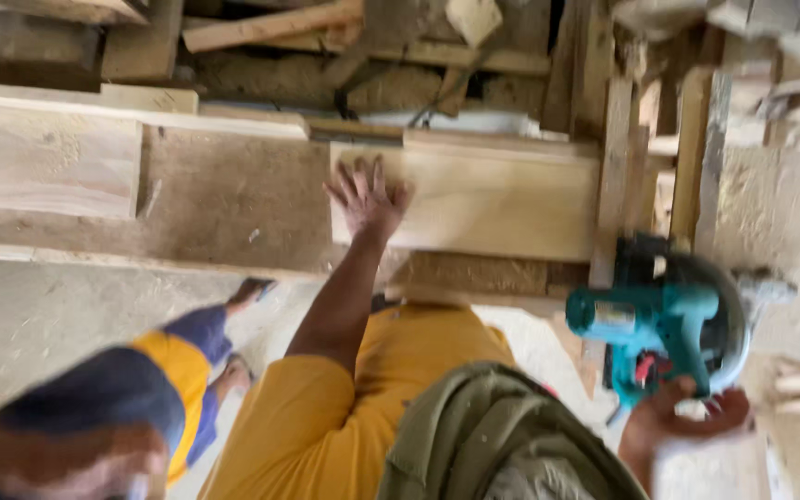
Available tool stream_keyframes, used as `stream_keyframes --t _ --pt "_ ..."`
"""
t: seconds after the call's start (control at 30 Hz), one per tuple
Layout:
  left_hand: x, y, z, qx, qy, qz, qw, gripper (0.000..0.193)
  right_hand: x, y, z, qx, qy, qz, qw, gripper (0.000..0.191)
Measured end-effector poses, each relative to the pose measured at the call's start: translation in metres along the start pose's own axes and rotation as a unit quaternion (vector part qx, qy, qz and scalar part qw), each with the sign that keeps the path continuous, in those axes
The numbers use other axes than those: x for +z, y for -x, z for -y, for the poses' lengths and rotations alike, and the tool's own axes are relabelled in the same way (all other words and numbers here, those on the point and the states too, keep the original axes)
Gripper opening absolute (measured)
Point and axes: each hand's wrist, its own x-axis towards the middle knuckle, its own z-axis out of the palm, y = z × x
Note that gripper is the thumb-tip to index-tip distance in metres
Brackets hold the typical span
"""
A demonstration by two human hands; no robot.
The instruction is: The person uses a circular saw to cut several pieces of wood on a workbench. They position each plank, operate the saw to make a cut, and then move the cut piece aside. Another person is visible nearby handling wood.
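Observation:
My left hand (368, 199) lies flat with its fingers spread on the left end of a pale wooden board (493, 199). The board rests across a dusty workbench (224, 199). My right hand (682, 417) grips the handle of a teal circular saw (664, 319) from below, at the lower right. The saw is held just off the board's right end, with its round blade guard facing right. The picture is blurred by motion.
A second pale plank (43, 157) lies on the bench at the left. Stacked timber and offcuts (659, 120) crowd the back and right. Sawdust covers the floor (39, 315). A figure in blue and yellow clothing with sandalled feet (238, 370) is at the lower left.

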Motion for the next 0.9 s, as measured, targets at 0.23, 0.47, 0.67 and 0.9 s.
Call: stream_keyframes --t 0.23,0.47,0.67,0.9 --pt "-0.008 0.005 0.111 -0.031 0.05 -0.048 0.997 0.085 0.06 -0.027 0.112 -0.13 -0.1 0.077 0.984 0.03" --pt "-0.013 0.01 0.243 -0.192 0.097 -0.159 0.964 0.097 0.223 0.011 0.19 -0.106 0.013 0.373 0.921 0.064" --pt "-0.018 0.034 0.28 -0.311 0.129 -0.131 0.932 0.095 0.301 0.015 0.198 -0.01 0.146 0.434 0.889 0.094" --pt "-0.039 0.027 0.302 -0.336 0.198 -0.086 0.917 0.083 0.323 -0.013 0.197 0.141 0.011 0.418 0.897 0.081"
